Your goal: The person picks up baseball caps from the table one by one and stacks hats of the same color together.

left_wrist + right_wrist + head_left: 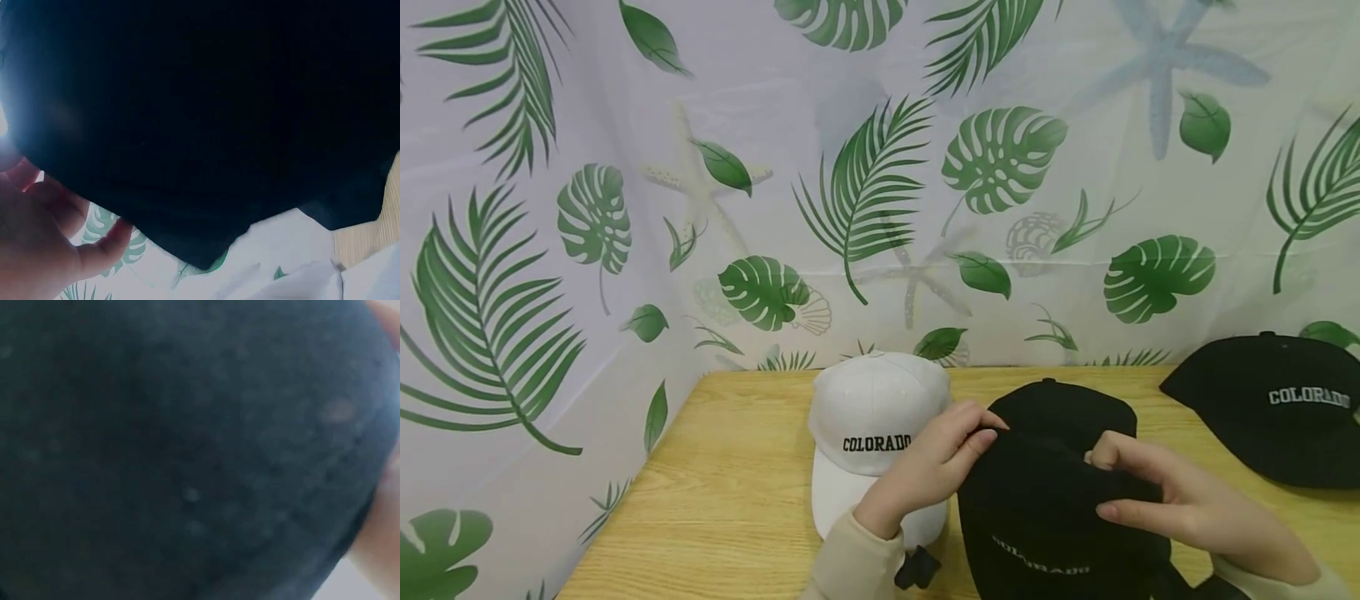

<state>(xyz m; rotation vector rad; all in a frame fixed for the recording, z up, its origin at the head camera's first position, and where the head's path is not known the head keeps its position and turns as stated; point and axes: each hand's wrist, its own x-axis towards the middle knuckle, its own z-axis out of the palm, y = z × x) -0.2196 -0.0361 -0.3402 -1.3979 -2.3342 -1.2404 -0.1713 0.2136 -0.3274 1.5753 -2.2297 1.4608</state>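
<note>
A black baseball cap [1052, 500] with pale COLORADO lettering is held up between both hands, tilted toward the head camera. My left hand [936, 462] pinches its upper left edge, thumb below the fingers. On the right side of the crown, my right hand [1183, 500] grips the fabric between thumb and curled fingers. Dark cloth of the cap [200, 112] fills most of the left wrist view, fingertips at its edge. The right wrist view is nearly all blurred black cloth [187, 450]. Directly behind stands another black cap [1067, 400], its front hidden by the held one.
Left of the held cap, a white COLORADO cap [880, 408] sits on the wooden table [730, 483], partly behind my left forearm. A further black COLORADO cap [1277, 417] lies at the far right. A leaf-printed curtain [880, 208] hangs along the back and left.
</note>
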